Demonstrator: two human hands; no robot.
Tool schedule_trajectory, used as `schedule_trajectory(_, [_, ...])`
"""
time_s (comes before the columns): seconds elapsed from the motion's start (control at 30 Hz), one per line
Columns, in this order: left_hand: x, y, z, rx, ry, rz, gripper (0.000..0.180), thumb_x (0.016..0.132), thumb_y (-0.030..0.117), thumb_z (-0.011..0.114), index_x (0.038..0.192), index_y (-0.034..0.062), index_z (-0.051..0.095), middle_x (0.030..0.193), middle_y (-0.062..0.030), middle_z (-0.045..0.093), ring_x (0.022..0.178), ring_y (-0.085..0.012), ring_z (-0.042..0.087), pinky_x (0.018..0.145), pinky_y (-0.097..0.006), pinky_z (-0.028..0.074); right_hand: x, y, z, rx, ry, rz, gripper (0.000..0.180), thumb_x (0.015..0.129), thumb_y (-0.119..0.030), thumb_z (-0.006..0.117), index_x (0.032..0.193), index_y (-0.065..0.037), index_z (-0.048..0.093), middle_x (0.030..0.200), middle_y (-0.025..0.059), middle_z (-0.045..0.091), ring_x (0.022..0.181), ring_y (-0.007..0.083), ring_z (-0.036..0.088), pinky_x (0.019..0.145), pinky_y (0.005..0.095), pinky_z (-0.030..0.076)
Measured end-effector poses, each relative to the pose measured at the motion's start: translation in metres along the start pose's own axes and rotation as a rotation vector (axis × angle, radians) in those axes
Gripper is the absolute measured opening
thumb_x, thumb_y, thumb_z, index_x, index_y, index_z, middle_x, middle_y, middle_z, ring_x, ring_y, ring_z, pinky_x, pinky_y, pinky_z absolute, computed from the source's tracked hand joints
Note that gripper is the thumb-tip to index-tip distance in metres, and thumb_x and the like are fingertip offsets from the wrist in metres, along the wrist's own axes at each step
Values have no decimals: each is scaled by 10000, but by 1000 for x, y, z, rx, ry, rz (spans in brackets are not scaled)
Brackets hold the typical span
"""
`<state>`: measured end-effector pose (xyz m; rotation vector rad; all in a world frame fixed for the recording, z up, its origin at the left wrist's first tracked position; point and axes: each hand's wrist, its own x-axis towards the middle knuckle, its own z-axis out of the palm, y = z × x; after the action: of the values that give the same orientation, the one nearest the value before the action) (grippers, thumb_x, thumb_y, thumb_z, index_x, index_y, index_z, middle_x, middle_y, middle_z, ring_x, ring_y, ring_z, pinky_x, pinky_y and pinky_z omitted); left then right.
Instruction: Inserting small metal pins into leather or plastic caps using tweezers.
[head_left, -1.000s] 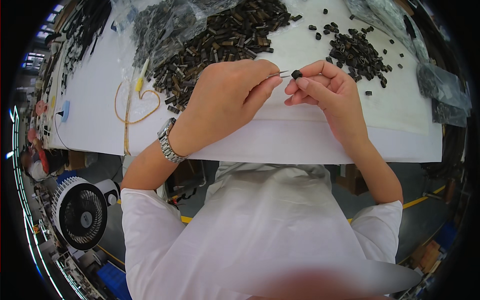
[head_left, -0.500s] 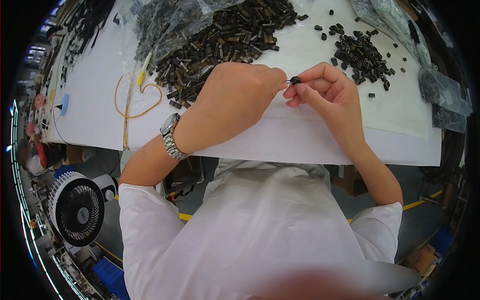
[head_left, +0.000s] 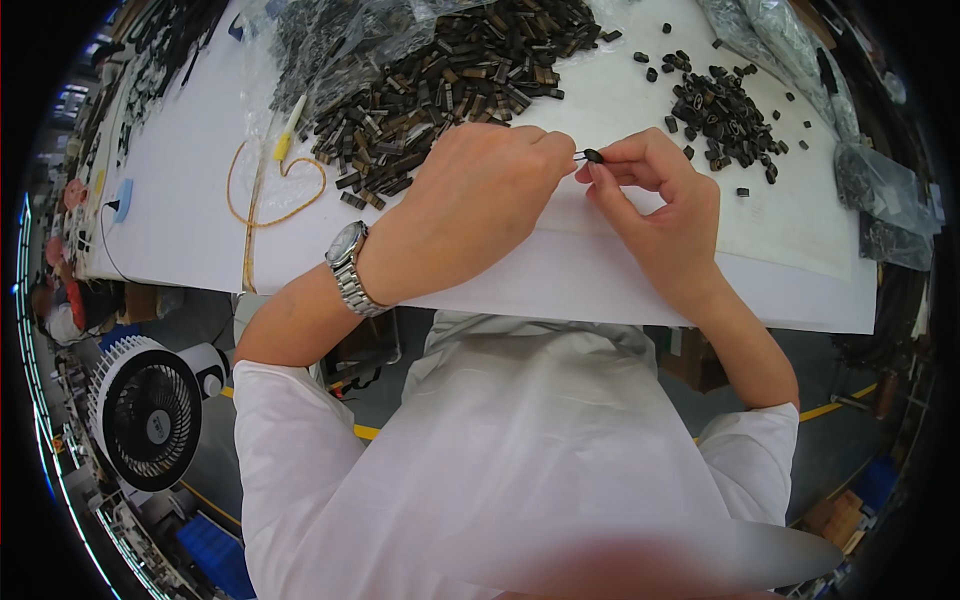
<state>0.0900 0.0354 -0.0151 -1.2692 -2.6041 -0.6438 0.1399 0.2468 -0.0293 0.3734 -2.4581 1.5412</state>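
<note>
My left hand (head_left: 480, 195), with a metal watch (head_left: 348, 250) on its wrist, is closed in a pinch over the table's front part. From its fingertips stick out two thin metal prongs (head_left: 579, 155); whatever they belong to is hidden inside the hand. Facing it, my right hand (head_left: 665, 205) pinches a small black ring-like piece (head_left: 593, 156) between thumb and forefinger. The prongs reach up to this piece; whether they go into it is too small to tell. Behind my left hand spreads a large heap of short dark brown and black pieces (head_left: 470, 70).
A smaller heap of black ring-like pieces (head_left: 725, 115) lies at the back right of the white table (head_left: 800, 285). Clear plastic bags (head_left: 885, 190) line the right edge. A yellow-and-white pen-like tool (head_left: 288, 130) with a cord (head_left: 235, 190) lies left. A fan (head_left: 150, 415) stands lower left.
The black piece has turned slightly in my right fingers and now looks narrower. The two prongs show more plainly. My right fingers have shifted a little; the left grip looks the same.
</note>
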Motion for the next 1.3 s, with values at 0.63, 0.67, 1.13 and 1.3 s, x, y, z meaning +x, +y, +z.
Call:
schedule_trajectory(0.63, [5,-10,-3,-252,65,-7,78,964,106,703,934,45,741,735,-125,670,650,-325,644,591,-395,490,10,6,-17,610,-166,361,76,1001,-14,635,1059,33,622,997,190,792,860,190,778,841,298,619])
schedule_trajectory(0.67, [4,-11,-2,-238,47,9,82,968,114,700,938,50,742,741,-127,673,663,-326,649,602,-399,495,9,6,-17,613,-192,369,80,1000,-10,638,1065,33,619,998,189,792,859,187,777,844,295,620])
schedule_trajectory(1.13, [0,-3,-1,-50,17,-13,128,975,153,672,901,68,732,730,-123,680,674,-340,672,611,-439,515,-1,-2,1,174,-65,128,103,975,-5,666,1055,24,608,909,128,800,855,142,769,821,272,613])
schedule_trajectory(1.3, [0,-3,-5,-59,16,12,133,962,135,685,853,79,736,687,-127,658,618,-330,639,573,-424,484,2,-10,-2,309,-105,217,76,1020,-22,649,1055,34,611,933,137,796,868,156,766,824,290,618])
